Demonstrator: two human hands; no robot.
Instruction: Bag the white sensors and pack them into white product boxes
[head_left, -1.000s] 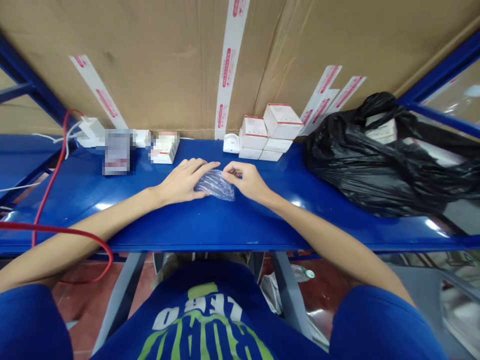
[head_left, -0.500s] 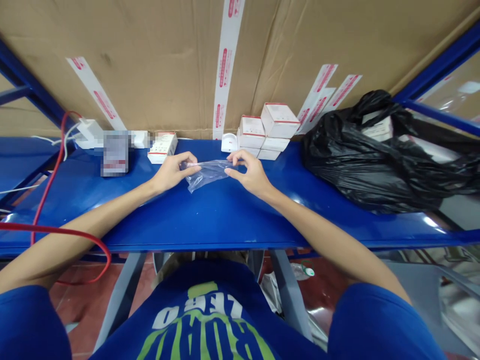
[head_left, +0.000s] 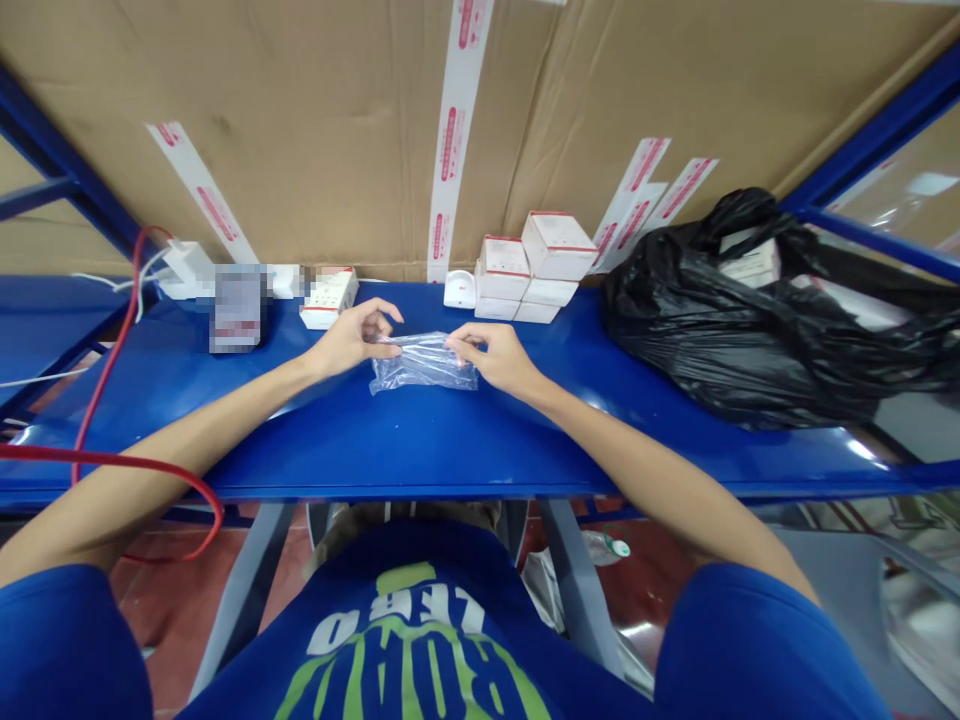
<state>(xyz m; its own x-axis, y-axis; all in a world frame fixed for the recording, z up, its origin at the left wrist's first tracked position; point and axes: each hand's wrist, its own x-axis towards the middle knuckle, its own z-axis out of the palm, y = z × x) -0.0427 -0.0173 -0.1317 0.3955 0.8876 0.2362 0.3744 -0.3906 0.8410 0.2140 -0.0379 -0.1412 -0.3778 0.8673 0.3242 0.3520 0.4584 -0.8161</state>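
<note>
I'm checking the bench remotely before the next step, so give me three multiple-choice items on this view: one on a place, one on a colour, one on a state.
1. Where is the black plastic bag relative to the right hand?
A) To its right
B) Under it
C) Behind the cardboard

2. What colour is the shelf?
A) Green
B) White
C) Blue

3. What state is the clear plastic bag in?
A) Crumpled into a fist
B) Lying flattened on the shelf
C) Stuffed into the black plastic bag

Answers:
1. A, it sits further along the shelf on that side.
2. C, blue runs along the surface beneath both forearms.
3. B, it lies spread out between the right hand and the left hand.
</note>
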